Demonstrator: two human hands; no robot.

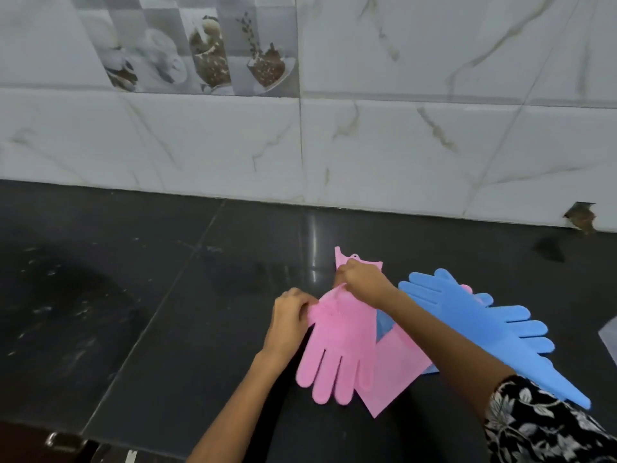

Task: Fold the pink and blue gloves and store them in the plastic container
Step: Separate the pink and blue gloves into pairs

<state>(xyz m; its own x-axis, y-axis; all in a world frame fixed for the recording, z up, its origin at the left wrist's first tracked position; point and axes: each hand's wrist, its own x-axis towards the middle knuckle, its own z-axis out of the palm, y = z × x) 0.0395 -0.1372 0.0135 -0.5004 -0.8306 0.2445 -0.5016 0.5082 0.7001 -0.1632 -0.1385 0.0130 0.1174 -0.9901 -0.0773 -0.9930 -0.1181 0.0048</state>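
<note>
A pink glove (337, 345) lies on the dark countertop (167, 312), fingers pointing toward me, bent over at its palm. My left hand (288, 315) pinches its left edge at the fold. My right hand (362, 282) grips the same glove near its cuff, which sticks up behind the knuckles. A second pink glove (397, 369) lies flat beneath. Two blue gloves (480, 322) are stacked to the right, fingers spread, one cuff (564, 392) reaching toward my right sleeve. The plastic container shows only as a pale corner (609, 335) at the right edge.
A white marble-tiled wall (367, 145) rises behind the counter, with a chipped hole (581, 217) low on the right. The counter's front edge and a dark cabinet with a metal fitting (56, 441) sit at the bottom left.
</note>
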